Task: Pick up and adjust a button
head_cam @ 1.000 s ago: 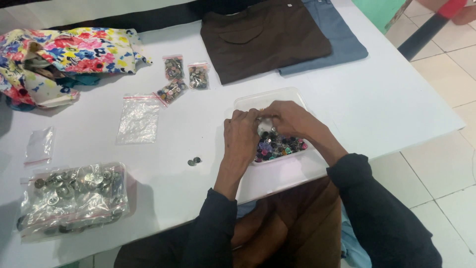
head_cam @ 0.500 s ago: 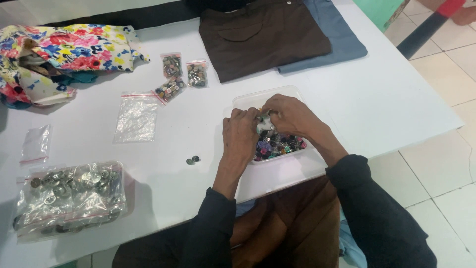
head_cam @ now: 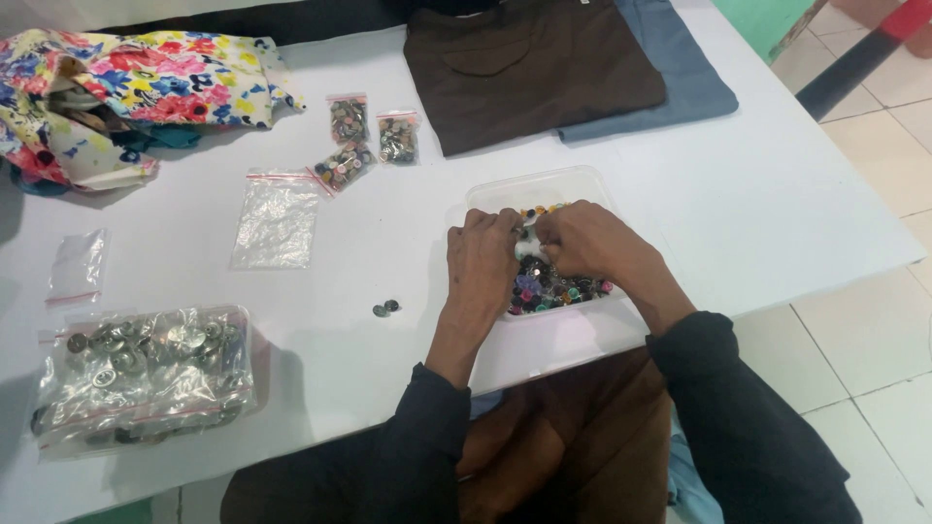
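While three small filled bags (head_cam: pixel 367 143) already lie up the table, both hands, left hand (head_cam: pixel 482 260) and right hand (head_cam: pixel 582 238), pinch a little bag (head_cam: pixel 529 246) over the tub (head_cam: pixel 544 186) of mixed buttons (head_cam: pixel 549 288). Plenty of buttons remain, and an empty bag (head_cam: pixel 275 221) waits.

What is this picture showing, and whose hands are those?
The camera sits on a person's head and looks down, so you see their own arms. The left hand and the right hand meet over a clear plastic tub of colourful buttons, pinching something small and white; what it is cannot be made out. On the white table lie a big bag of silver buttons, an empty clear bag, three little filled bags, two loose buttons, flowery cloth and folded brown cloth.
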